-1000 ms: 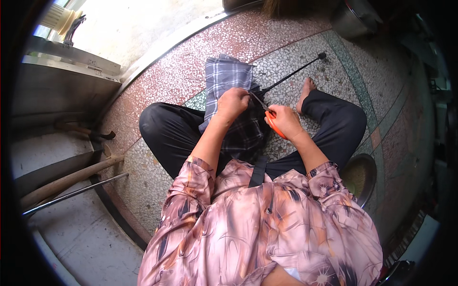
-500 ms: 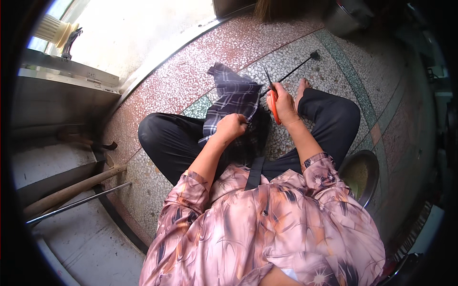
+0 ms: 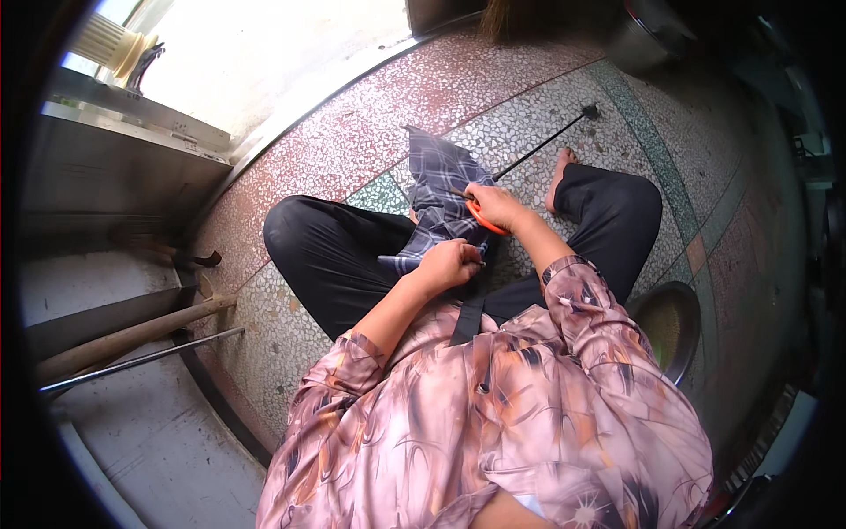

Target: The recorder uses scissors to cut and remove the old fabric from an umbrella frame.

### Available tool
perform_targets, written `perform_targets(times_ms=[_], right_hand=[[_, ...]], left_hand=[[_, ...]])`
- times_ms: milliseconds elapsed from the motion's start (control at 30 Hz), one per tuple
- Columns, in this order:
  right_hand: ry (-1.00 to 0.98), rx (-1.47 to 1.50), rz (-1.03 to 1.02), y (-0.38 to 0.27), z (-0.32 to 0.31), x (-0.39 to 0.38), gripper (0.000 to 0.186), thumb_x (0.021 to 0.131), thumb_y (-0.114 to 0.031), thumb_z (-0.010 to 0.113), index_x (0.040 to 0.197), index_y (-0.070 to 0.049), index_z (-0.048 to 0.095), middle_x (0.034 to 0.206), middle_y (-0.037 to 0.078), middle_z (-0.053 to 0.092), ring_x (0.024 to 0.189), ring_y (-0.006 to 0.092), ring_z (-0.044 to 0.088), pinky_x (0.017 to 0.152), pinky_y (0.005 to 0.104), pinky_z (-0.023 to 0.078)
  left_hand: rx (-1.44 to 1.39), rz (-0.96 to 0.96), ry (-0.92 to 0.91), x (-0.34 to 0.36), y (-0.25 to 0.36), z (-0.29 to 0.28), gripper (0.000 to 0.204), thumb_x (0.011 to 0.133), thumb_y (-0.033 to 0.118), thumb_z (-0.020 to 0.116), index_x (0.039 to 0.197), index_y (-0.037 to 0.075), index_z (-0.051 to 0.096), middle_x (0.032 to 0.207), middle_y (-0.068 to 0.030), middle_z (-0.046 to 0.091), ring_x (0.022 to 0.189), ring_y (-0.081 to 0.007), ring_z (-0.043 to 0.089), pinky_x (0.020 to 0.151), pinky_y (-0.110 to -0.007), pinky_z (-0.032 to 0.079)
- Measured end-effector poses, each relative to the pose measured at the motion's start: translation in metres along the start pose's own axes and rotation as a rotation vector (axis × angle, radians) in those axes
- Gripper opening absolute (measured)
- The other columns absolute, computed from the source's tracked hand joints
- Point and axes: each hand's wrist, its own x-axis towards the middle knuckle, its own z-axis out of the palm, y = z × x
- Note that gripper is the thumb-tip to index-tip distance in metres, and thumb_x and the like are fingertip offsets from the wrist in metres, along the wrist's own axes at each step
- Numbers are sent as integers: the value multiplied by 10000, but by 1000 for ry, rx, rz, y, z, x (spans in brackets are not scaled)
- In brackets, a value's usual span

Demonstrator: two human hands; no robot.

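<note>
A dark plaid cloth [image 3: 438,167] with pale lines hangs between my bent knees over the speckled floor. My left hand [image 3: 448,264] is closed at the cloth's near edge, fingers pinching it. My right hand [image 3: 495,208] grips a pair of scissors with orange handles [image 3: 485,219]. Their dark blades point left and lie against the cloth, partly hidden by it and by my fingers; how far apart the blades are cannot be told.
A thin black rod [image 3: 546,144] with a dark knob lies beyond my right hand. By my right hip stands a round, dark-rimmed pan [image 3: 679,331]. Along the left, a wooden pole [image 3: 132,339] and a metal rod [image 3: 145,360] stick out over grey panels [image 3: 150,432]. A bright doorway opens at upper left.
The scissors have swung from pointing away from me to pointing left across the cloth. My right hand came nearer and left; my left hand shifted slightly nearer and right.
</note>
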Motion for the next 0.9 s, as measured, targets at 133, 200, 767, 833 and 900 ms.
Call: perform_targets(times_ms=[133, 200, 767, 833, 900], right_hand=[[60, 16, -23, -13, 3, -3, 275, 864, -259, 544, 1083, -94, 558, 1045, 163, 647, 1015, 331, 598, 864, 453, 422], [242, 103, -69, -20, -5, -6, 232, 838, -209, 578, 1033, -85, 564, 925, 152, 663, 886, 324, 636, 801, 429, 459], [383, -80, -71, -31, -22, -14, 209, 852, -265, 566, 1007, -127, 587, 770, 197, 648, 757, 382, 638, 675, 457, 502], [421, -51, -77, -29, -25, -16, 204, 850, -260, 567, 1002, -126, 589, 766, 202, 645, 756, 384, 637, 672, 460, 501], [574, 0, -30, -15, -28, -14, 168, 843, -227, 560, 962, -111, 587, 758, 212, 632, 742, 394, 626, 662, 455, 497]], left_hand=[[-264, -122, 251, -3, -10, -10, 250, 787, 200, 670, 939, 3, 651, 836, -121, 649, 741, -218, 633, 704, -298, 491], [-436, -254, 541, -6, -15, -17, 254, 801, 222, 665, 938, 9, 647, 838, -119, 632, 744, -214, 617, 692, -305, 482], [-674, -313, 889, -4, -41, -56, 161, 791, 155, 669, 792, -5, 657, 646, 2, 593, 572, -51, 509, 522, -225, 411], [-759, -281, 968, -3, -54, -50, 148, 774, 139, 668, 780, -9, 660, 650, 13, 601, 585, -56, 501, 552, -234, 404], [-791, -391, 960, 2, -79, -49, 129, 778, 123, 659, 793, -5, 663, 667, 9, 608, 580, -69, 512, 548, -226, 406]])
